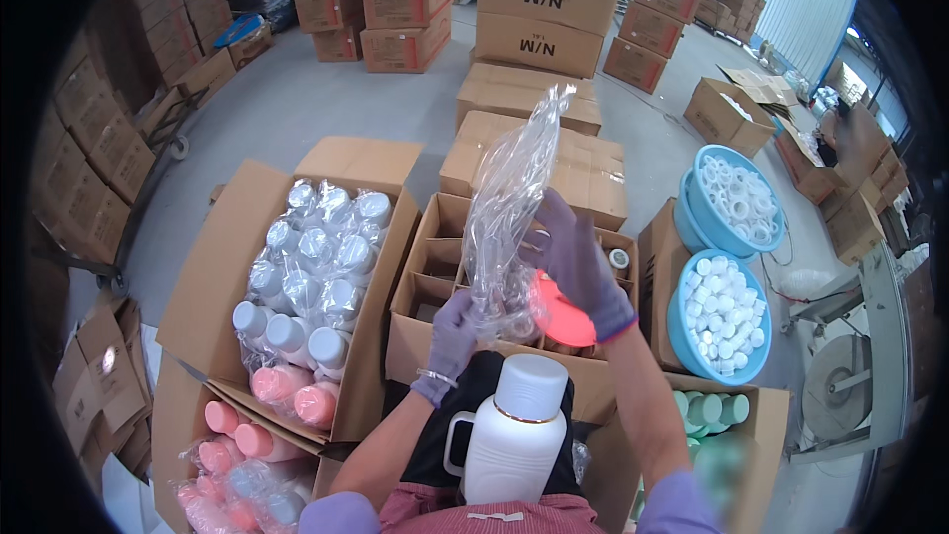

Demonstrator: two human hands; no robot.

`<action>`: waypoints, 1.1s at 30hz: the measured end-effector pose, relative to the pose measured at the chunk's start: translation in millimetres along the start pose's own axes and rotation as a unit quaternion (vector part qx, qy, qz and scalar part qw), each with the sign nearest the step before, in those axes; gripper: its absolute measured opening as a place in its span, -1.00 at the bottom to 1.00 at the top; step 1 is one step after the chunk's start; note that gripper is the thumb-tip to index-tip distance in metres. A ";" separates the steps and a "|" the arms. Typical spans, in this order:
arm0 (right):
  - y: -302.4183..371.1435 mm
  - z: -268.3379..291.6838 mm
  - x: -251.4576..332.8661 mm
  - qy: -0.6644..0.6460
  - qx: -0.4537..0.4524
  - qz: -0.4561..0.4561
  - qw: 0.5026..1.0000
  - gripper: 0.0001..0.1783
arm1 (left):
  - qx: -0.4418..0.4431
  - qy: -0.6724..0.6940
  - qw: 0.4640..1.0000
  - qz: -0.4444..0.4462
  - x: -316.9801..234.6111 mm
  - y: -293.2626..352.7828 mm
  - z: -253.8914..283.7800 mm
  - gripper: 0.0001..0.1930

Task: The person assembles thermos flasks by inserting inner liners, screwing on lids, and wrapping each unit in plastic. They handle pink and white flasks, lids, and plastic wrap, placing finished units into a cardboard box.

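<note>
My left hand (454, 340), in a grey-purple glove, is closed on the lower part of a clear plastic bag (509, 198) that stands up in front of me. My right hand (581, 262), gloved alike, is at the bag's right side, its fingers blurred by motion. Against its palm and the bag shows a bright coral-pink piece (563, 312); whether the hand grips it I cannot tell. Between my legs stands a white jug (509, 445) with a side handle and a pale blue-grey lid (531, 388).
A divided carton (420, 331) is ahead. At the left, a carton (188, 311) holds bagged white bottles; pink ones (267, 440) lie nearer. Blue basins with white rings (736, 200) and white caps (724, 314) are right, above green bottles (704, 407). Stacked cartons (544, 0) stand behind.
</note>
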State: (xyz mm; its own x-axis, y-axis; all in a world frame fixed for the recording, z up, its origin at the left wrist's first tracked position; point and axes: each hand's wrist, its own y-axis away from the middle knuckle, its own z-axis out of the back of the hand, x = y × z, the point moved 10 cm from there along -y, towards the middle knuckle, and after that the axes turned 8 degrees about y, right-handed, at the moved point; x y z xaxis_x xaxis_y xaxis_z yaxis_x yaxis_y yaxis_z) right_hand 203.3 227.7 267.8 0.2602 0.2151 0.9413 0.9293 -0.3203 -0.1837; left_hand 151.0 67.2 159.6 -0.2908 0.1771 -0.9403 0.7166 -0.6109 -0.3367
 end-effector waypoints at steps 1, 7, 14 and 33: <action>19.6 -3.4 5.3 0.070 -0.007 0.048 0.996 -0.01 | -0.051 0.156 0.984 0.064 22.1 3.3 4.0 -0.54; 133.1 132.4 -86.9 0.631 -0.270 0.054 0.726 -0.68 | -0.122 0.432 0.864 0.227 16.7 25.9 -30.5 -0.66; 246.2 27.5 -10.3 0.475 -0.257 0.100 0.836 -0.85 | 0.118 -0.076 0.990 0.017 -44.8 85.4 29.5 -0.58; 404.5 -55.4 -123.2 0.673 0.085 0.005 0.735 -0.70 | 0.352 -0.284 0.885 0.112 -20.7 154.2 7.6 -0.55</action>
State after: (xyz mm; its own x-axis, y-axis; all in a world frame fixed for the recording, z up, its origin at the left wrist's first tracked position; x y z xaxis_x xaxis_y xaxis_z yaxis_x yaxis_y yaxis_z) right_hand 532.7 20.5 93.2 -0.1214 -0.9303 0.3461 0.9783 -0.1711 -0.1169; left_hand 262.6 -36.5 127.6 -0.6061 -0.3030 -0.7354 0.2826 -0.9463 0.1569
